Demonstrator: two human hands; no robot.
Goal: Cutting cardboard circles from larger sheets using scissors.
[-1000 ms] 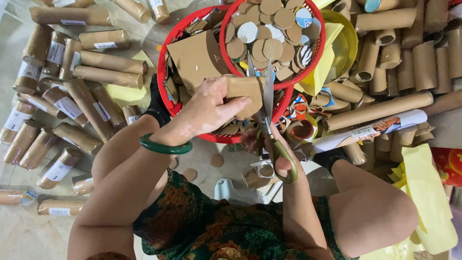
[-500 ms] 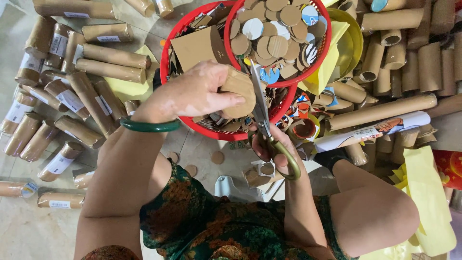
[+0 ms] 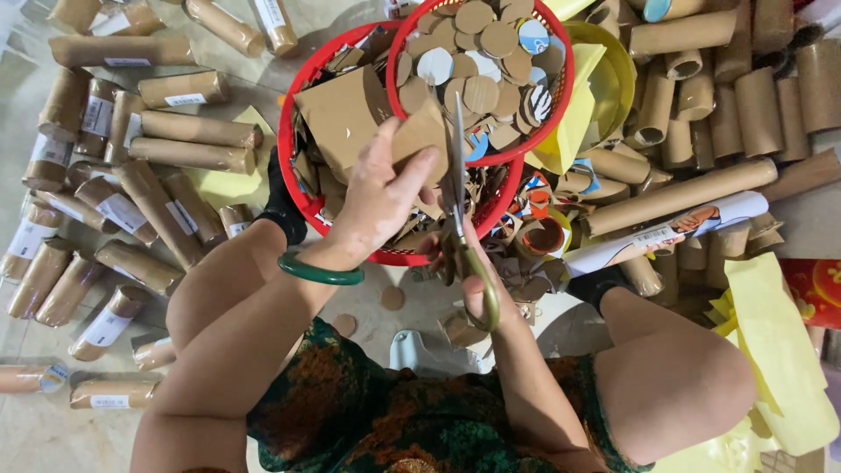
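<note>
Looking down through the head camera, I see the left hand (image 3: 381,197) closed around a piece of brown cardboard (image 3: 420,140), thumb on one side and fingers curled over the other, holding it above the near rim of the large red basket (image 3: 302,188). A green bangle (image 3: 320,271) sits on that wrist. The right hand (image 3: 473,280) is wrapped through the yellow-green handles of a pair of scissors (image 3: 457,175); the blades point away from me and lie against the right edge of the cardboard, nearly closed as far as I can tell. A smaller red basket (image 3: 561,96) rests on the far side of the large one and is full of round cardboard discs (image 3: 482,52), some white or blue. The large basket holds cut cardboard scraps and a bigger folded brown sheet (image 3: 342,114). On the floor (image 3: 35,438), brown cardboard tubes (image 3: 184,131) lie in rows toward the left edge, and more tubes, upright and lying, crowd the far right. A long tube with a white printed wrapper (image 3: 674,232) lies just right of the baskets. Yellow paper sheets (image 3: 771,350) lie near the right edge, beside my right knee. A few loose discs lie on the floor between my legs.
</note>
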